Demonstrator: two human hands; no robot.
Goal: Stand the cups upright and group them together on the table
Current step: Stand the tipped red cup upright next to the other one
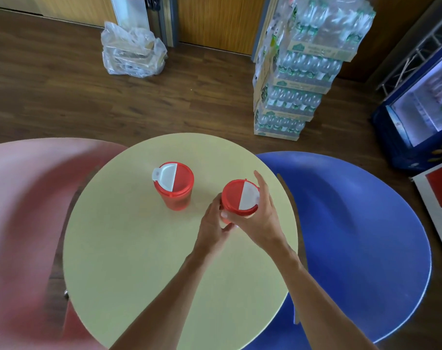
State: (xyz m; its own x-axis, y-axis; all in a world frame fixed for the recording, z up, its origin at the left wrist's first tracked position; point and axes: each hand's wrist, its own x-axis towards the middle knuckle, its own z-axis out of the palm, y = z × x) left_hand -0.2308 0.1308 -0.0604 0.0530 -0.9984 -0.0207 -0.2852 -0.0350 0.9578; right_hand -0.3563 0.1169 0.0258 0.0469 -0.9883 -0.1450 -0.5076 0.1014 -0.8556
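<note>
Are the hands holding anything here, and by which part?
Yes: both hands hold the right-hand red cup. The right hand wraps its upper wall just under the lid; the left hand grips lower on its near side.

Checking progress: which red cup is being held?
The right-hand cup, gripped by both the left hand and right hand; the other cup stands free.

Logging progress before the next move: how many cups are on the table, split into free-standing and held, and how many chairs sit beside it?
Free-standing red cup, upright on the yellow table: 1
Red cup held in the grip of left hand and right hand: 1
Chairs, pink chair and blue chair: 2
Total: 2 cups, 2 chairs.
</note>
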